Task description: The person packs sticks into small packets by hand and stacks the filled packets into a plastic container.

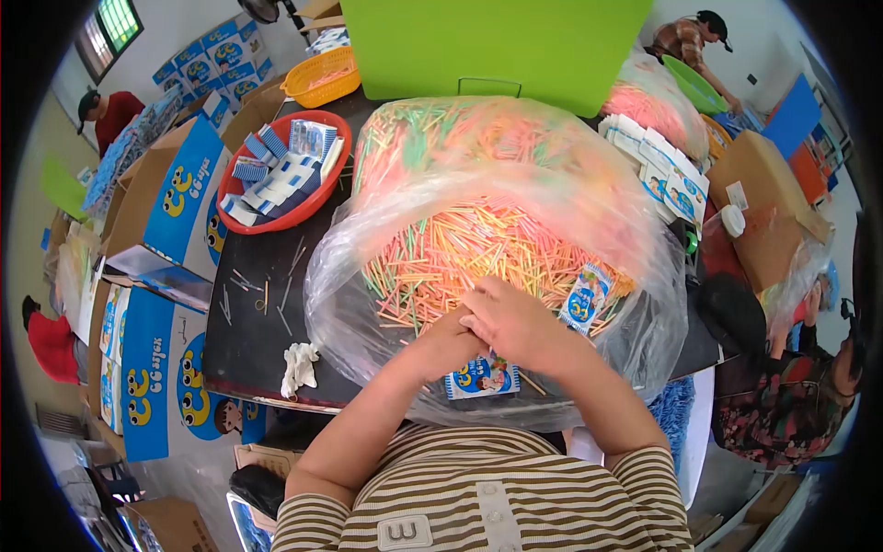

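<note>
My left hand (449, 347) is closed at the top edge of a small blue-and-white printed packet (484, 381), near the front edge of the table. Overlapping it, my right hand (511, 322) has its fingers curled together, and what they hold is hidden. Just beyond both hands lies a large clear plastic bag (342, 317) with its mouth towards me. It is full of thin sticks (474, 241) in pink, orange, yellow and green. Another printed packet (586, 296) rests on the sticks, right of my right hand.
A red basket (324, 198) of packets stands left on the dark table (241, 342), with loose sticks and a crumpled white tissue (299, 370) nearby. Behind the bag rises a green panel (497, 46). Flat cartons (667, 170) lie right. Printed boxes (156, 368) and several people surround the table.
</note>
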Action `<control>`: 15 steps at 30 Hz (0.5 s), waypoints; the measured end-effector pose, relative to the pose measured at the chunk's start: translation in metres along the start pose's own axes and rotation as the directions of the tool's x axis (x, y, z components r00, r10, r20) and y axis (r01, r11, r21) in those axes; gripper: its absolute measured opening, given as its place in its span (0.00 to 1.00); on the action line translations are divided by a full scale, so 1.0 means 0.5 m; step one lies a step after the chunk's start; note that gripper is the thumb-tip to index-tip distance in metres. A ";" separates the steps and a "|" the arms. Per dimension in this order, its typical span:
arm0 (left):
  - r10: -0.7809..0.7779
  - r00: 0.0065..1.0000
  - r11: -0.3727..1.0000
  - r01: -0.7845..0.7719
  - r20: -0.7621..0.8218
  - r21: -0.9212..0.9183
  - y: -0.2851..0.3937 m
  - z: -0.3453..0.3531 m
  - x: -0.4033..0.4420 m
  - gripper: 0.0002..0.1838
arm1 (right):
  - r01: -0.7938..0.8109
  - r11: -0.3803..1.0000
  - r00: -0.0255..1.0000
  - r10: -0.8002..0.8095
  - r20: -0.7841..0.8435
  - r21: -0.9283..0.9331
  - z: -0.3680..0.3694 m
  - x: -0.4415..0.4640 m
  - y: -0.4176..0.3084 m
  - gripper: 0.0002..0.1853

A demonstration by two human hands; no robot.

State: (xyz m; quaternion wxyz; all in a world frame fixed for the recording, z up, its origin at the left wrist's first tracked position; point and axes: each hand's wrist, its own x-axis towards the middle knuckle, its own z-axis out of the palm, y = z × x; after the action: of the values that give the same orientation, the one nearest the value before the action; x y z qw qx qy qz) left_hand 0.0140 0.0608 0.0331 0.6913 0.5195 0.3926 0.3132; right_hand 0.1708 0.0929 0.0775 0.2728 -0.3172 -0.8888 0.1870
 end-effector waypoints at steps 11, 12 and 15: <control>0.123 0.992 0.295 -0.012 -0.025 0.955 -0.015 0.049 -0.031 0.30 | -0.306 0.948 0.952 0.305 -0.028 -0.086 -0.015 -0.177 0.050 0.06; 0.224 0.974 0.127 0.011 -0.039 0.992 -0.030 0.066 -0.039 0.25 | -0.336 0.935 0.934 0.346 0.085 -0.110 -0.012 -0.195 0.049 0.07; 0.381 0.923 0.151 -0.007 -0.052 0.988 -0.055 0.063 -0.033 0.16 | -0.220 0.966 0.971 0.230 0.062 -0.135 0.006 -0.219 0.070 0.09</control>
State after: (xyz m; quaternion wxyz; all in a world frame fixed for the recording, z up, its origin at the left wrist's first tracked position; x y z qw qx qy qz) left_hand 0.0338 0.0246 0.0150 0.0848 0.8331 0.5259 0.1486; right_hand 0.2564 0.0450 0.0176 0.1943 -0.4252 -0.8672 0.1718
